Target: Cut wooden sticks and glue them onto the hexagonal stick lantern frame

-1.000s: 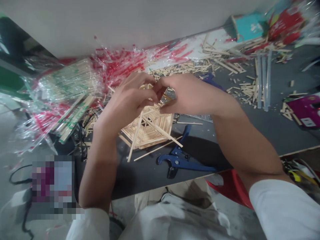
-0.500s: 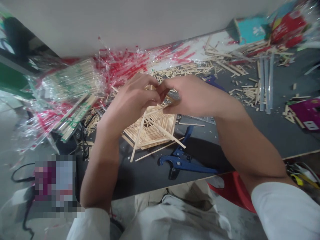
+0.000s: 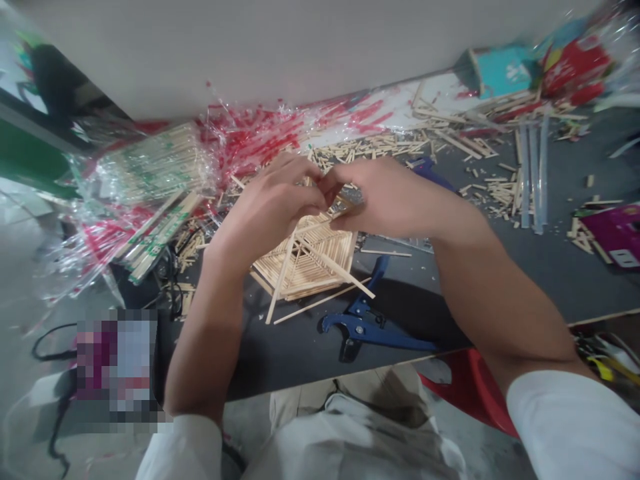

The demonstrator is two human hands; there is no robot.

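Observation:
A hexagonal frame of stacked thin wooden sticks (image 3: 313, 277) lies on the dark table, with a few longer sticks laid slantwise across its top. Over its far side my left hand (image 3: 277, 207) is closed, thumb and fingers pinched together at a wooden stick. My right hand (image 3: 395, 200) meets it there, its thumb and forefinger also closed on a stick at the frame's upper edge. The fingertips almost touch, and they partly hide what they grip. A blue cutter (image 3: 383, 333) rests in front of the frame, beside a loose stick (image 3: 323, 301).
Packaged chopsticks (image 3: 155, 163) and red-and-clear wrappers (image 3: 250, 137) crowd the back left. Short stick offcuts (image 3: 370, 147) are strewn along the back. Glue sticks (image 3: 534, 177) lie at the right, near a purple packet (image 3: 613, 230). A red stool (image 3: 475, 393) stands below the table edge.
The whole view has shifted slightly, so things appear a little lower and to the right. Both hands keep almost the same pinched pose over the frame.

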